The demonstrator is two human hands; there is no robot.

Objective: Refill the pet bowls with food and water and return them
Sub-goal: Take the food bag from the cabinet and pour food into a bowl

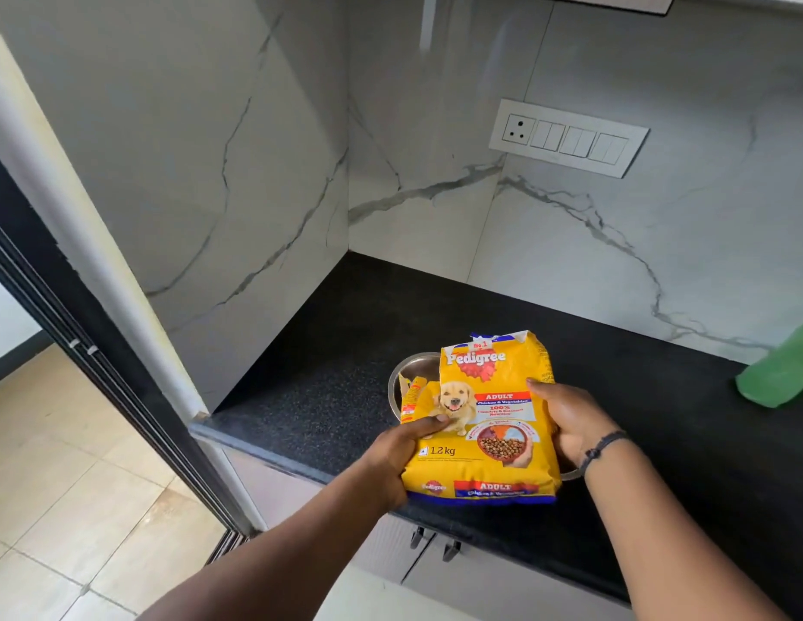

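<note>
A yellow bag of dog food (485,419) is held over the black counter (328,351), its torn top pointing away from me. My left hand (399,450) grips its lower left side, thumb on the front. My right hand (565,419) grips its right edge. Behind and under the bag stands a steel bowl (411,369), mostly hidden; only its left rim and a sliver of rim at the right show. The bowl's inside reflects the bag, and I cannot tell what it holds.
Marble-look walls close the corner behind the counter, with a switch plate (567,137) on the right wall. A green plastic object (783,374) lies at the counter's right edge. Cabinet handles (435,542) sit below the counter's front edge. A dark sliding-door frame and tiled floor lie left.
</note>
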